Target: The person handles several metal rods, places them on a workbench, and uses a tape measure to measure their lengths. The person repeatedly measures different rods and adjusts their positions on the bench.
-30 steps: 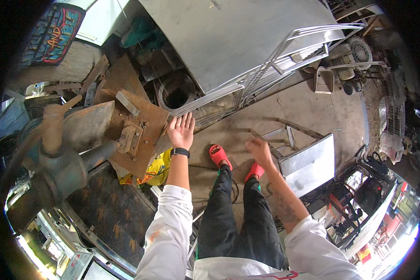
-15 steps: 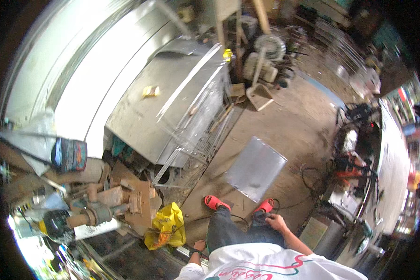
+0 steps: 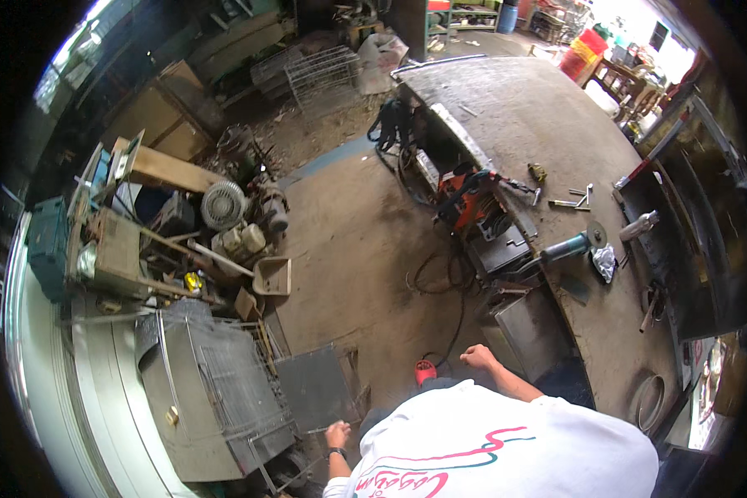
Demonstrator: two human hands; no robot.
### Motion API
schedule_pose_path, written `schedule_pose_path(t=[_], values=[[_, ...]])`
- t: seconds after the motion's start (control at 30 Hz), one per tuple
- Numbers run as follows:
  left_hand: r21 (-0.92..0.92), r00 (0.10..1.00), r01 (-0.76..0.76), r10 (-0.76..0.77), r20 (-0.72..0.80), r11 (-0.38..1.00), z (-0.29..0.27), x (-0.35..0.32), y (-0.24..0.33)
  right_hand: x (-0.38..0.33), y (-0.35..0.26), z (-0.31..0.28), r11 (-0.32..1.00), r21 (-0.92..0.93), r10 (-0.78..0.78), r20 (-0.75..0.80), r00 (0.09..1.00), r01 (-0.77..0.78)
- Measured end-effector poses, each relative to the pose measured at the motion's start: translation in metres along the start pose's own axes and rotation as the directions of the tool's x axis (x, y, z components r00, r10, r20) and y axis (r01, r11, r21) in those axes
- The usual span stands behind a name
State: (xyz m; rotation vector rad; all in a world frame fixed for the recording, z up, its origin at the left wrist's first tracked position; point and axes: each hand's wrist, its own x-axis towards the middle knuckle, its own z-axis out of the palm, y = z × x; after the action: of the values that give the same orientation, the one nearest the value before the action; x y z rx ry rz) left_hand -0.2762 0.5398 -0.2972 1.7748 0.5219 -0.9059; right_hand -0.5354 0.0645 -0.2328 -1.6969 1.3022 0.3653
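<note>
I look down through the head camera. The left hand [image 3: 337, 433] is just beside the near edge of a flat grey panel [image 3: 314, 388], which lies ahead of it and slightly to its left, low over the floor [image 3: 340, 241], at the right side of a grey cabinet [image 3: 195, 448]. The panel's longer side seems to run away from the person, but the lens bends it. This hand is the nearer one; its fingers are curled, and I cannot tell if it touches or holds something. The right hand [image 3: 477, 357] is partly open, fingers loosely bent, with nothing visible in it, outside the left edge of the worktop [image 3: 523, 87]. The white shirt [image 3: 506, 452] hides most of the legs; only one red slipper [image 3: 424, 371] shows. What supports the panel is hard to make out.
</note>
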Motion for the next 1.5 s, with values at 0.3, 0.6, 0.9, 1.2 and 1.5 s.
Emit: schedule_pose_path(t=[0.3, 0.6, 0.9, 1.2, 1.5], values=[[0.273, 0.941, -0.327, 0.285, 0.181, 0.905, 0.132, 0.061, 0.212, 0.096, -0.067, -0.016, 0.991, 0.097, 0.089, 0.039, 0.995, -0.092], [0.618, 0.896, -0.431, 0.393, 0.208, 0.657, 0.109, 0.184, 0.207, 0.216, -0.202, -0.054, 0.997, 0.07, -0.017, 0.057, 0.998, 0.013], [0.237, 0.963, -0.212, 0.16, 0.219, 0.948, 0.17, 0.321, 0.476, 0.323, -0.371, -0.141, 0.968, 0.248, 0.029, -0.209, 0.977, 0.025], [0.056, 0.892, -0.432, 0.417, 0.176, 0.9, 0.273, 0.483, 0.791, 0.476, -0.477, -0.168, 0.952, 0.306, 0.034, -0.141, 0.989, 0.011], [0.592, 0.942, -0.287, 0.111, 0.316, 0.753, 0.451, 0.476, 0.794, 0.691, -0.524, -0.259, 0.977, -0.105, -0.173, 0.098, 0.98, 0.183]])
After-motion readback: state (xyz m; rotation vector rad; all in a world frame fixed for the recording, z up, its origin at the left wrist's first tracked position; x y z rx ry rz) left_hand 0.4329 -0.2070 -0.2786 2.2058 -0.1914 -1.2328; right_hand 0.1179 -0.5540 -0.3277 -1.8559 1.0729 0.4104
